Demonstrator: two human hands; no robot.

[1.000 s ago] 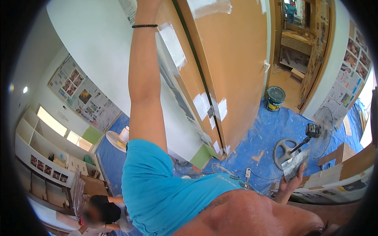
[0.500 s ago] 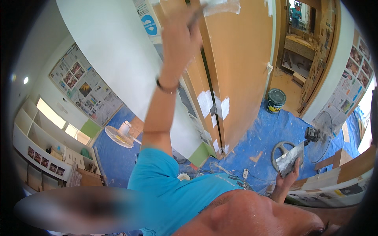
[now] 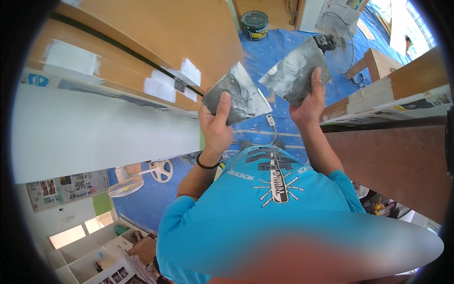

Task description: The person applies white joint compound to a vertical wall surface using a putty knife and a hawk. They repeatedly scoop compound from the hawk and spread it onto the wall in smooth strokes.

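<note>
In front of my chest, my left hand (image 3: 216, 128) grips a broad, flat metal putty scraper (image 3: 243, 92), thumb laid on its face. White filler is smeared over the scraper, thickest along its outer edge. My right hand (image 3: 308, 105) holds a second flat metal putty scraper (image 3: 294, 71), tilted, with grey-white filler and a small white lump near its left corner. A narrow gap separates the two scrapers. To the left, the wooden door and frame (image 3: 198, 33) carry white filler patches (image 3: 160, 86) around a hinge.
Blue sheeting (image 3: 279, 40) covers the floor. A dark lidded bucket (image 3: 255, 24) stands by the doorway, a black fan (image 3: 338, 42) beyond my right hand. At lower left are a white fan (image 3: 125, 187) and shelving (image 3: 87, 260). A papered wooden edge (image 3: 392, 97) runs along the right.
My left hand has come down from high on the door frame to chest height, close to my right hand. The view has swung to the right. Both hands keep their scrapers.
</note>
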